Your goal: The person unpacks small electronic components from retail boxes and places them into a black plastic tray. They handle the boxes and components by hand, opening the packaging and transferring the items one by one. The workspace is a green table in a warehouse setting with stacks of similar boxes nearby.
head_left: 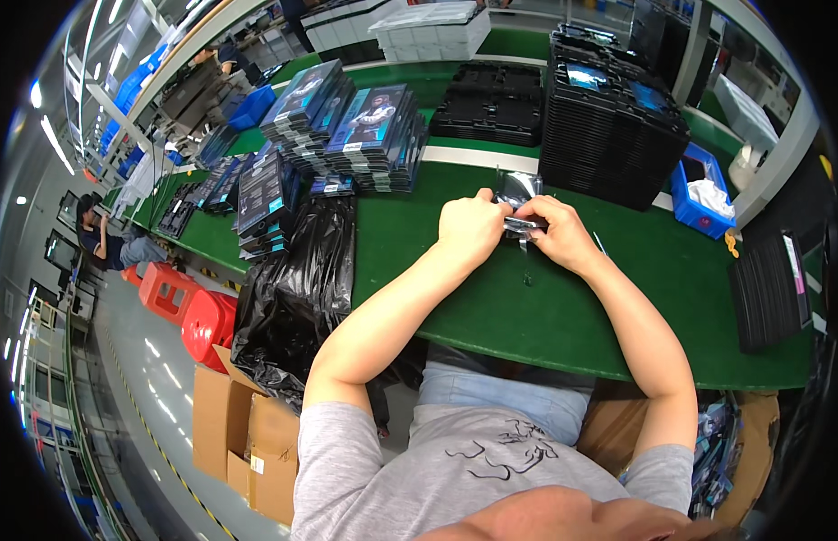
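Both hands meet over the far part of a green-topped table (437,288). My left hand (471,225) is closed, its fingertips at the left end of a small, flat, dark shiny piece (522,225). My right hand (563,234) pinches the same piece from the right. Its exact kind is too small to make out, and the fingers cover part of it. Just beyond the fingers lies a silvery, glossy packet-like sheet (520,187). A thin dark strip (527,272) shows on the table below the piece.
Stacks of printed flat boxes (369,135) stand left, beside a black plastic bag (302,270) draped over the edge. Tall black tray stacks (608,135) rise behind. A blue bin (703,194) and black panels (769,293) are right; cardboard boxes (243,433) and red stools (207,325) stand below left.
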### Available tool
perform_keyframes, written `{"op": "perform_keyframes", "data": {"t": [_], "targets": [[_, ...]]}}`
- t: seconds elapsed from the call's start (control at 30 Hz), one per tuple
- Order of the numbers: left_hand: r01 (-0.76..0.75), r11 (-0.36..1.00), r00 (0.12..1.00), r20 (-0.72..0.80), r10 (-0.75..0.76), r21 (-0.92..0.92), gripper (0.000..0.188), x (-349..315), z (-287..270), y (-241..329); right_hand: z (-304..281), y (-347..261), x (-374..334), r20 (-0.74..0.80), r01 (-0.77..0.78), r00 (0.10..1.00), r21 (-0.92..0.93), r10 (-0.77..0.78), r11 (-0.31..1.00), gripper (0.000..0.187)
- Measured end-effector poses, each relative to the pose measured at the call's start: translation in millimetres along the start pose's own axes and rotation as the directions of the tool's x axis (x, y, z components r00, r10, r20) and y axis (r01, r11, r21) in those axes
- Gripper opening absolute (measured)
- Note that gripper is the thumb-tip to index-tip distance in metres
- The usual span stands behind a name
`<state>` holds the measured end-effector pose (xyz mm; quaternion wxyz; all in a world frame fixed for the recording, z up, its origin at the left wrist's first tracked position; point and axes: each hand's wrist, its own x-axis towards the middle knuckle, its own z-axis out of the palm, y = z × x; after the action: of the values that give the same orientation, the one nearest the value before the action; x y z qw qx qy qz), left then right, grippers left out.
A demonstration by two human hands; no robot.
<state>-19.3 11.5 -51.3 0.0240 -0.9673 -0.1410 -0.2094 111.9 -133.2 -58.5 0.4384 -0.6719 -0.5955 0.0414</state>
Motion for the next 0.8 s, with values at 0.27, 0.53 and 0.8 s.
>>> {"op": "perform_keyframes", "data": {"t": [0.27, 0.53, 0.8], "targets": [[0.081, 0.997, 0.981, -0.175, -0.080, 0.000, 0.026, -20.0, -39.7, -37.2, -32.5, -8.2, -9.5, -0.102, 0.047, 0.993, -0.121, -0.059, 0.992, 0.046], [0.226, 0.966, 0.895, -0.366, -0.257, -0.124, 0.040, -101.7, -106.2, -85.0, -69.8, -3.7, -19.5, 0.084, -0.409, 0.850, -0.516, 0.520, 0.753, 0.038], [0.391, 0.791, 0.568, -0.553, -0.610, -0.471, 0.020, -234.1, -152.1, -125.5, -57.3, 0.0, -12.4, 0.107, -0.469, 0.856, -0.249, 0.505, 0.847, 0.015]]}}
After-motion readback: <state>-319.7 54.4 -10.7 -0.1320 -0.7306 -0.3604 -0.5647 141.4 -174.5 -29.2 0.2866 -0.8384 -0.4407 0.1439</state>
